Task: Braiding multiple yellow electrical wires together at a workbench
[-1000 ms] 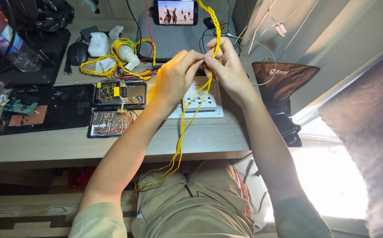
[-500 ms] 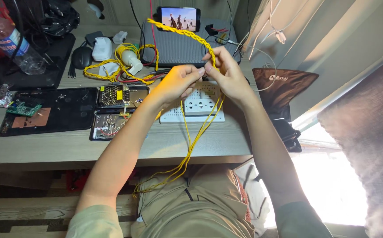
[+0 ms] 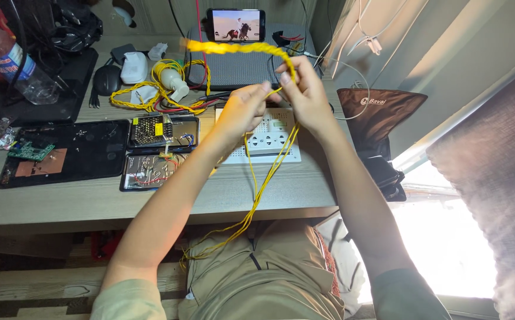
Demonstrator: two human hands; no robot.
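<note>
Pinching both hands (image 3: 275, 104), a braided yellow wire (image 3: 240, 48), loose strands trailing below.

— We see the left hand (image 3: 242, 112) and right hand (image 3: 305, 95) raised over the desk (image 3: 305, 189), the braided yellow wire (image 3: 240, 48) arcing from twelve to ten o'clock. What blocks us?

— At twelve, the laptop (image 3: 234, 68) and phone (image 3: 235, 25). At ten, the wire coil (image 3: 157, 95) and mouse (image 3: 107, 78). At nine, the circuit boards (image 3: 160, 130) and black mat (image 3: 85, 151).

— And open room?

— We find bare desk at six o'clock, crossed only by the loose yellow strands (image 3: 263, 178) over the white power strip (image 3: 269, 139). At three, a brown bag (image 3: 382, 112) closes the edge.
</note>
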